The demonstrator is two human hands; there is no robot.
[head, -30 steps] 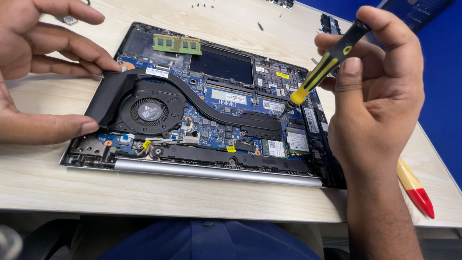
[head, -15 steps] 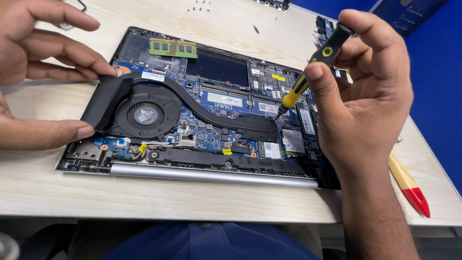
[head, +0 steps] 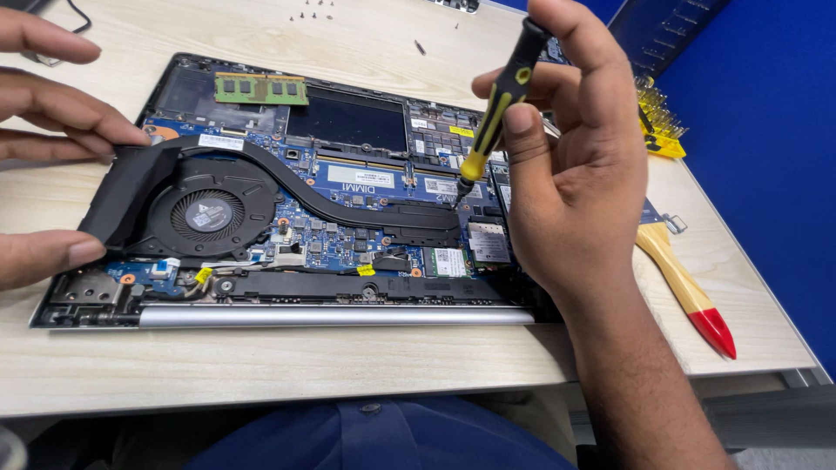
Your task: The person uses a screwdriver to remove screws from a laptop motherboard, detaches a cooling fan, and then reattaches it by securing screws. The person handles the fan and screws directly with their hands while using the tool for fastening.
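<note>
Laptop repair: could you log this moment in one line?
right hand: holds screwdriver, tip on motherboard | left hand: steadies opened laptop by fan

The opened laptop (head: 287, 218) was laid at frame centre on the table (head: 261, 365). A fan (head: 207, 215) was seated in its left half, a memory module (head: 261, 88) above. Loose screws (head: 315, 10) were scattered at the top edge, and a brush (head: 688, 292) was placed lower right.

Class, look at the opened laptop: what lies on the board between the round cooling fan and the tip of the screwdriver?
In the head view, a dark curved heat pipe runs from the fan toward the screwdriver tip, over the blue circuit board.
</note>
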